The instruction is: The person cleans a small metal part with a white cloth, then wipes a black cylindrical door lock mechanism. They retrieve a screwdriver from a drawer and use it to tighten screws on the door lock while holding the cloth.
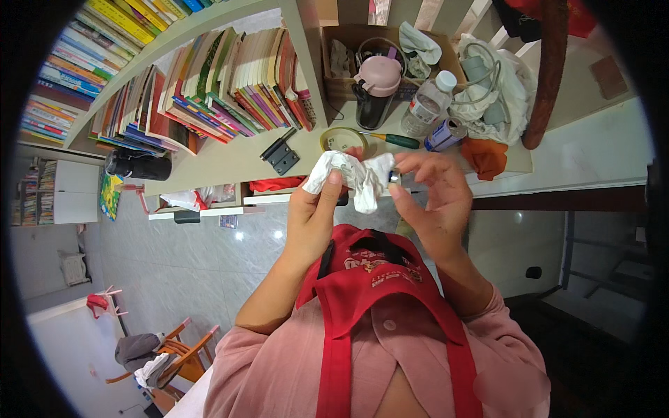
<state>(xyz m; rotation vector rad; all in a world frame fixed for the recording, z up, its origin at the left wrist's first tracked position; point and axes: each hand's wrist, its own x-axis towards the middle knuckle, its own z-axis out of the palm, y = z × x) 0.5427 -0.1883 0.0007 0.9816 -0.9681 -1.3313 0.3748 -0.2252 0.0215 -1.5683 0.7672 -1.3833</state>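
In front of my chest, my left hand (311,221) is closed on a crumpled white tissue (344,178), thumb on top. My right hand (440,194) pinches a small shiny metal piece (395,177) with a dark blue part between thumb and fingers, right at the tissue's right end. Whether the tissue touches that piece I cannot tell. Just beyond my hands on the shelf top lie a black metal hinge (281,156), a roll of tape (341,141) and a screwdriver (398,141) with a green handle.
Behind stand a black tumbler (373,104) with a pink lid, a clear plastic bottle (426,108) and a tipped can (446,134). An orange cloth (483,157) lies at the right. Books (230,87) fill the shelf at left; a drawer (209,207) below stands pulled out.
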